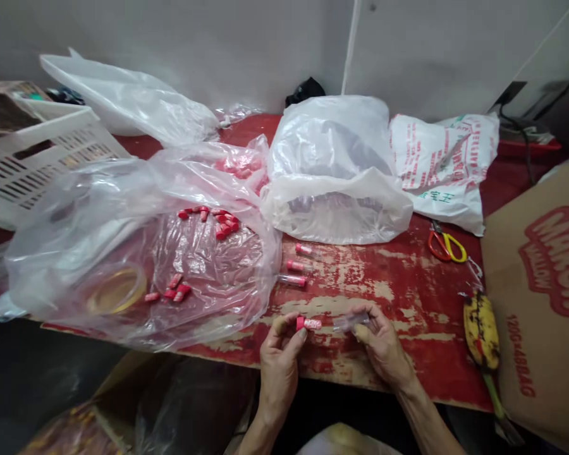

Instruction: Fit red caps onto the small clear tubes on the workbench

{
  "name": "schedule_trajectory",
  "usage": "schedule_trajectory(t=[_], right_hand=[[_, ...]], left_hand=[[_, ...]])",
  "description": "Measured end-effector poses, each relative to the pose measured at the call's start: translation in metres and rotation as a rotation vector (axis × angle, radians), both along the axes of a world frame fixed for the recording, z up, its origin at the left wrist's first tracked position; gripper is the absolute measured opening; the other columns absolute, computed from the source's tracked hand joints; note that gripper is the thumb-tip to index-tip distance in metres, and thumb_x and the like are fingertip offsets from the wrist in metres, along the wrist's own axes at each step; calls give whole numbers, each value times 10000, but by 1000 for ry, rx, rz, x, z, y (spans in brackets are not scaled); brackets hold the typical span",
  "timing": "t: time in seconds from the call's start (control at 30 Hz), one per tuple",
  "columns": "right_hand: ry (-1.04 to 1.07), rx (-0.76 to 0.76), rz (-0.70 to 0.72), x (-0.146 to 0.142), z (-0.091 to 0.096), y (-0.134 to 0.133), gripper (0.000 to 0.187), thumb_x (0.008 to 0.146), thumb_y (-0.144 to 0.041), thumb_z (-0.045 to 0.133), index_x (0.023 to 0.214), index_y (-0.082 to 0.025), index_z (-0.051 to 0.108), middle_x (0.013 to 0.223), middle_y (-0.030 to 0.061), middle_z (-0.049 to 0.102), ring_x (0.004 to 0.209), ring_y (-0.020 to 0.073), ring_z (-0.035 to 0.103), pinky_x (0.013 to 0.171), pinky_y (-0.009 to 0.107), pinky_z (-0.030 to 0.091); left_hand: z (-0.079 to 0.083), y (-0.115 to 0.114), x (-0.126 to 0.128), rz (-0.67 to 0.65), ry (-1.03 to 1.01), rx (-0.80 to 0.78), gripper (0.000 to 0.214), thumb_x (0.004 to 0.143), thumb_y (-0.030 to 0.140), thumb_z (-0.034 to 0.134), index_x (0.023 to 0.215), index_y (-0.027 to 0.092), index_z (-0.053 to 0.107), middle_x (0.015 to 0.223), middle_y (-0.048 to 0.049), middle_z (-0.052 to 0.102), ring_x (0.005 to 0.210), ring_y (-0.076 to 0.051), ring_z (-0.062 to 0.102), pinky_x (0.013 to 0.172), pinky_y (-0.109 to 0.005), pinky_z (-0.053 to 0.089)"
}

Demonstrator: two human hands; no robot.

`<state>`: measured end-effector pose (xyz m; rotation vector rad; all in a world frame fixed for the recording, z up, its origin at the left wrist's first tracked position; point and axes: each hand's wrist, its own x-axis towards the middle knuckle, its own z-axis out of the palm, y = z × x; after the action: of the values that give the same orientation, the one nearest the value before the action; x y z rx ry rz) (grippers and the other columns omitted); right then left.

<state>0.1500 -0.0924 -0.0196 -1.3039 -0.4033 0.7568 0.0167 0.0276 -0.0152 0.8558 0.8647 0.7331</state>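
You sat in a makeshift packing workshop, by all signs: a worn red worktable [360, 278] with peeling paint stood against a bare wall, heaped with plastic bags [334, 170] of small parts, a slatted white crate [38, 158], scissors [446, 245] and a printed cardboard carton [540, 284].

At the right edge of the frame, a cardboard box [540, 284] is showing large red outlined letters reading "MARSH", cut off by the frame edge, with smaller red print below reading roughly "120G×48BAG". In the upper right, a white plastic bag [448, 167] is carrying red printed lines and a few green characters, all too crumpled and small to read.
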Motion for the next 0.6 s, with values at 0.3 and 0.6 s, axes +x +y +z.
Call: schedule_trajectory(t=[0.3,0.6], right_hand=[[-129,3,35,-12,7,-15,217,793,-331,632,963,-222,553,989,42,574,937,182,568,739,245,490],[-263,-38,95,-19,8,-19,166,822,-300,597,963,-221,554,1002,33,534,945,178,553,824,278,468]], left_hand=[[3,-23,6,-113,19,-27,317,648,298,790,928,211,669,910,-6,684,830,-136,624,767,-215,495],[3,-28,6,-286,104,20,347,684,316,762,1009,217,691,946,-23,696,866,-167,628,782,-248,500]])
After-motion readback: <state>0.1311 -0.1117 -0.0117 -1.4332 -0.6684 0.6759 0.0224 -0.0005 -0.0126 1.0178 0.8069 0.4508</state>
